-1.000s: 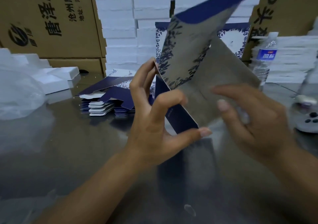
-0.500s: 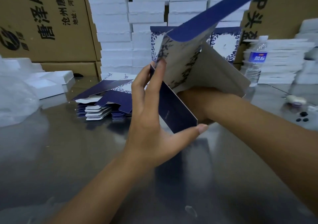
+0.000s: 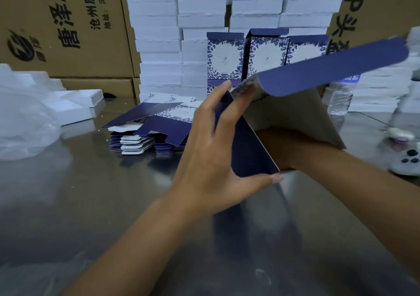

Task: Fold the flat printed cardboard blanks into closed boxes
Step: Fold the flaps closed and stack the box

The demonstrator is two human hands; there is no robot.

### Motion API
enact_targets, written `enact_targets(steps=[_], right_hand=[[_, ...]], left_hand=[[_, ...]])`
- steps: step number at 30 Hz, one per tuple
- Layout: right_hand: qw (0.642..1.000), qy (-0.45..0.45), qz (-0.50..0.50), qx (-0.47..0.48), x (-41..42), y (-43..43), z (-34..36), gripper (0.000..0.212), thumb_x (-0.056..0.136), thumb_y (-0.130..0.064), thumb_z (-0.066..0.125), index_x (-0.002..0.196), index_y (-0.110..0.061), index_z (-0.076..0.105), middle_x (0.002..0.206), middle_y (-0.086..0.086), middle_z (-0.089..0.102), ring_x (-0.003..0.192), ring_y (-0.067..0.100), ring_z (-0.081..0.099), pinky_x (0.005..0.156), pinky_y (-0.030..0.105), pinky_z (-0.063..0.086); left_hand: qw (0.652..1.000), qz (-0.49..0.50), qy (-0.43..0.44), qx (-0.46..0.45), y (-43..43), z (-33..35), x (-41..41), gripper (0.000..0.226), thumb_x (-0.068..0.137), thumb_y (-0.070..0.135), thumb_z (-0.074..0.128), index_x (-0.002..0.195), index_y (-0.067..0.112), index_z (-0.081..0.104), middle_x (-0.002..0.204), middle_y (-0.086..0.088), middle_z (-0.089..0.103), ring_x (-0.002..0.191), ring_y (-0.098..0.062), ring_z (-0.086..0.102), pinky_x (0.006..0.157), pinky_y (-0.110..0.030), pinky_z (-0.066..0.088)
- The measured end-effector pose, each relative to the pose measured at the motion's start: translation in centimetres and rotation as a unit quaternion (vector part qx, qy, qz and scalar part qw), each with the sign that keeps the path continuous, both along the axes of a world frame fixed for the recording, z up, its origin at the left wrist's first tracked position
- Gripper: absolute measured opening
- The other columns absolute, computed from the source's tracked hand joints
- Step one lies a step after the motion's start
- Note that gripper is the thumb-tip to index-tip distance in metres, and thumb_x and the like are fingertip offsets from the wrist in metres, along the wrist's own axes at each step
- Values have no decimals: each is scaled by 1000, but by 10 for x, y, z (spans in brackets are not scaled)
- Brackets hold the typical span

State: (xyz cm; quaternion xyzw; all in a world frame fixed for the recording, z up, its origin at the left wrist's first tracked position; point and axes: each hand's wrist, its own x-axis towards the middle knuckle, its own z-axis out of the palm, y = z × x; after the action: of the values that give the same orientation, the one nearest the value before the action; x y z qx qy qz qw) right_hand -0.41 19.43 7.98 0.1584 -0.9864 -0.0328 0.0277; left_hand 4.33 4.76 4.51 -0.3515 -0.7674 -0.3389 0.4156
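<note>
Blank [image 3: 247, 150] against left grip [image 3: 211, 159], seemingly in contact

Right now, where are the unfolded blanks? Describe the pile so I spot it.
Below the wall of white foam trays at the back, on the metal table, lies the pile of flat blanks, just left of the left hand. Unlike the upright printed boxes behind, it is flat and dark blue, white tabs fanned at its front.
</note>
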Motion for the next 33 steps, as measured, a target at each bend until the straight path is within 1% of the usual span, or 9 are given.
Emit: enact_targets(steps=[4,8,13,17,20,23,25,28,33], right_hand=[[986,59,61,-146,18,2,11,13,88,-34,45,79,-28,51,94,0,65,93,23,62,79,36,50],[856,243,172,-422,43,5,-5,19,87,-41,45,102,-39,57,85,-16,66,83,2,64,73,28,51],[830,387,232,-328,42,21,-40,48,86,-18,54,131,-14,38,104,-3,59,101,22,60,89,47,48],[861,358,232,-278,41,12,-53,59,80,-37,57,130,-15,36,122,2,57,117,15,45,107,46,30],[846,374,209,-316,43,-5,-58,46,82,-36,55,115,-5,51,102,2,59,101,14,44,98,41,30],[821,426,186,-331,44,-10,-59,32,86,-24,51,113,-7,46,93,-6,54,98,8,43,101,37,23],[798,456,192,-344,44,-9,-57,41,86,-16,53,122,-10,34,108,-5,56,103,6,49,106,46,24],[770,474,233,-358,47,-8,-52,50,86,-10,54,129,-16,28,137,-18,32,110,-6,42,91,63,41],[801,478,167,-321,47,-3,-50,39,86,-23,61,123,-12,57,118,15,48,104,20,42,92,59,42]], left_hand=[[999,37,6,37,0,-1,-2,105,60,50,78,141,12,23,144,-21,30,136,-29,30,113,-40,30],[992,71,-9,106,-1,-2,-4,108,57,42,84,140,2,29,139,-20,32,133,-23,31,111,-19,25],[981,53,-79,170,-4,-1,-6,107,58,42,84,141,15,22,138,-2,26,137,-19,29,113,-26,26],[974,38,-106,198,-5,0,-5,100,60,50,79,136,29,18,139,9,23,138,-11,26,113,-26,27],[975,18,-100,199,-3,1,-4,75,79,44,66,136,25,21,138,8,27,136,-12,30,113,-33,30],[970,35,-72,231,-4,1,-7,48,93,27,51,134,16,30,133,8,36,129,-5,36,109,-22,29],[965,52,-64,249,-5,1,-8,44,94,23,50,134,10,36,129,9,40,126,-4,39,108,-21,31],[965,76,-62,244,-4,0,-6,50,91,23,58,134,6,39,127,8,43,124,-5,42,107,-23,35],[968,105,-35,227,-3,0,-6,57,85,23,67,132,5,41,124,8,42,118,-3,42,103,-16,35]])
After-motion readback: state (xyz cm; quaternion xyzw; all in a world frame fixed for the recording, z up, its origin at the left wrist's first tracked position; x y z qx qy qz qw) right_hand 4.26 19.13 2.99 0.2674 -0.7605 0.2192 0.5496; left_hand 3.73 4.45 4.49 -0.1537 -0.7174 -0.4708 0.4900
